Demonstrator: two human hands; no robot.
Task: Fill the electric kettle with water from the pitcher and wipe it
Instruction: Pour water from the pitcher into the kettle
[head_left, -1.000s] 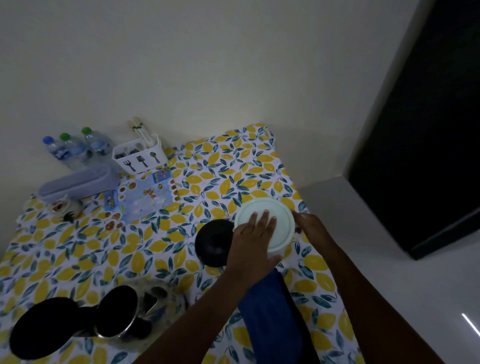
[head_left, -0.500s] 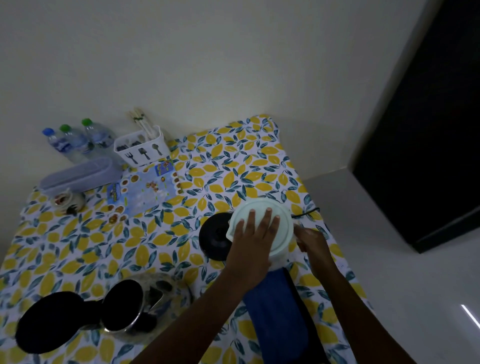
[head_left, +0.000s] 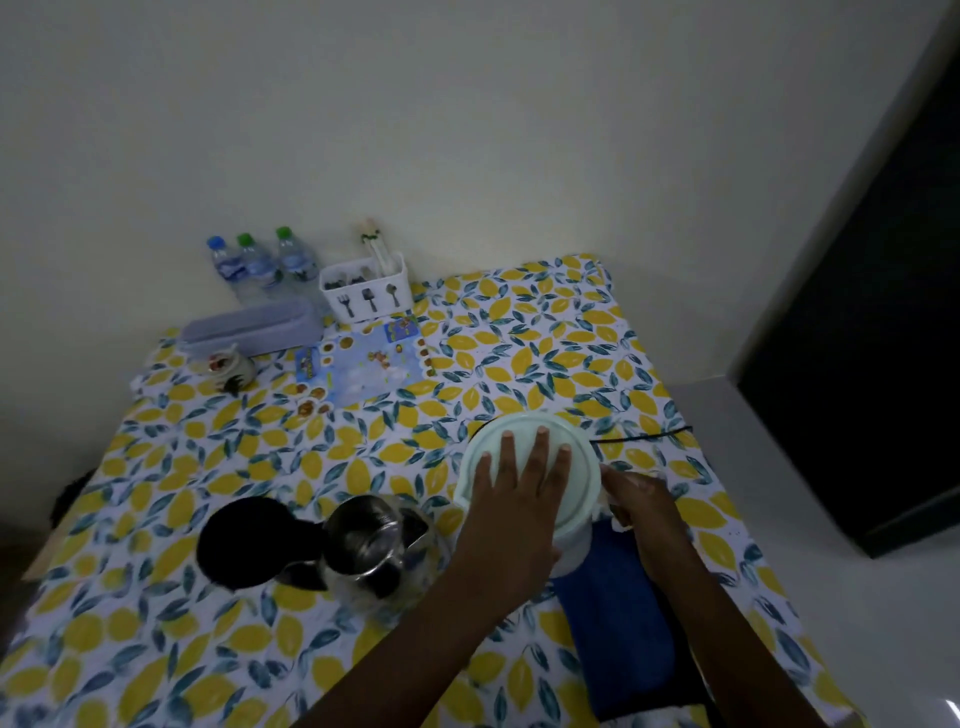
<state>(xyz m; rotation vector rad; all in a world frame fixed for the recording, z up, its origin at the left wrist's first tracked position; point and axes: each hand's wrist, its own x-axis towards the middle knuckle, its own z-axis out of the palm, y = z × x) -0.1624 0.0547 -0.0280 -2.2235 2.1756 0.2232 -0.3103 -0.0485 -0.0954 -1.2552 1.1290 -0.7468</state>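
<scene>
left hand (head_left: 519, 499) lies flat with fingers (head_left: 540, 457) spread on the lid of the pale kettle (head_left: 582, 483) at centre-right, right hand (head_left: 641, 501) curled against its right side, grip unclear, glass pitcher (head_left: 371, 545) just left on the desk (head_left: 260, 457)

Pitcher (head_left: 371, 543) left of kettle (head_left: 530, 467), cloth (head_left: 618, 618) before kettle, bottles (head_left: 260, 265) behind
</scene>
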